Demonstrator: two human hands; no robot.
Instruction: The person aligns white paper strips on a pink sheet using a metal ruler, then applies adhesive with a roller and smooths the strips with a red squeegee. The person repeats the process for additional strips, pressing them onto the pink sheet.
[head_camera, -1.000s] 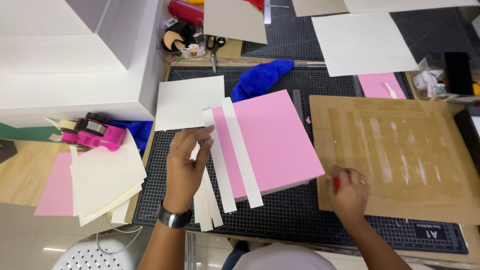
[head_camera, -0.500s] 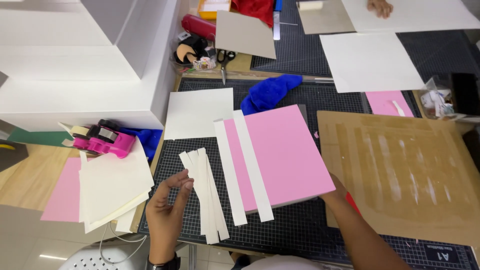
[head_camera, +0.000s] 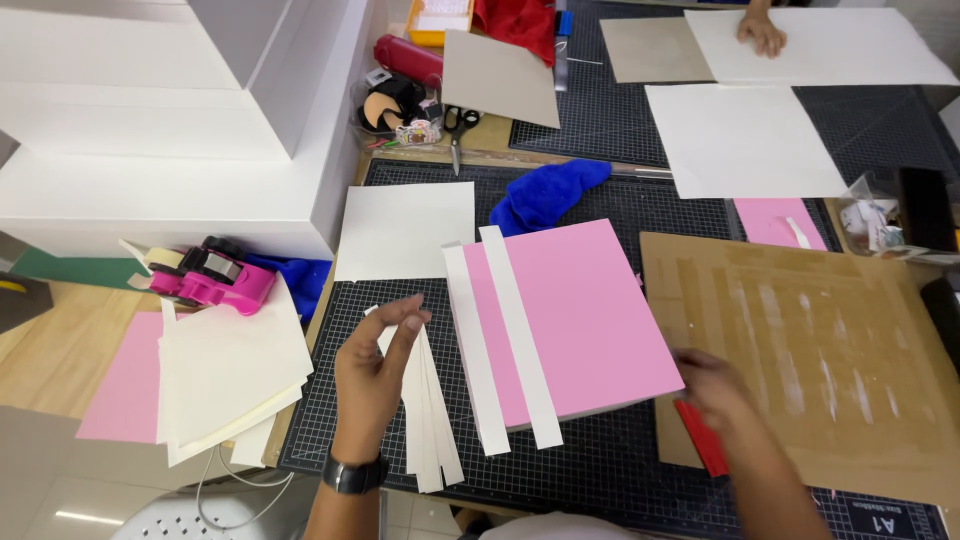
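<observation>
Two hands are at work over a black cutting mat with a white grid (head_camera: 600, 470) that lies on the counter. Far to the left, a flat pink paper sheet (head_camera: 120, 385) lies on the wooden part of the counter, partly under a loose pile of cream paper sheets (head_camera: 225, 375). Just behind that pile sits a pink tape holder with a black roll (head_camera: 205, 275), and a big white box (head_camera: 160, 120) stands behind it. Next comes the left hand (head_camera: 375, 375), with a dark watch on its wrist. Its thumb and fingers are pinched together on the top end of one long cream paper strip from a small stack of cream strips (head_camera: 430, 420), which fans out on the mat below the hand. Behind the hand lies a square cream card (head_camera: 405, 230), and a crumpled blue cloth (head_camera: 545, 195) sits just right of that card. In the middle of the mat lies a big pink board (head_camera: 590, 315). Two long cream strips (head_camera: 500, 340) are laid on its left side, side by side, and their ends stick out past the near edge. The right hand (head_camera: 710, 385) is at the near right corner of the pink board. It is blurry, so I cannot tell if it is spread or closed. A red flat tool (head_camera: 705, 445) shows just below it. To the right is a wide brown cardboard sheet with pale glue streaks (head_camera: 830, 350). Far back, another person's hand (head_camera: 762, 30) rests on a large white sheet (head_camera: 840, 45).
</observation>
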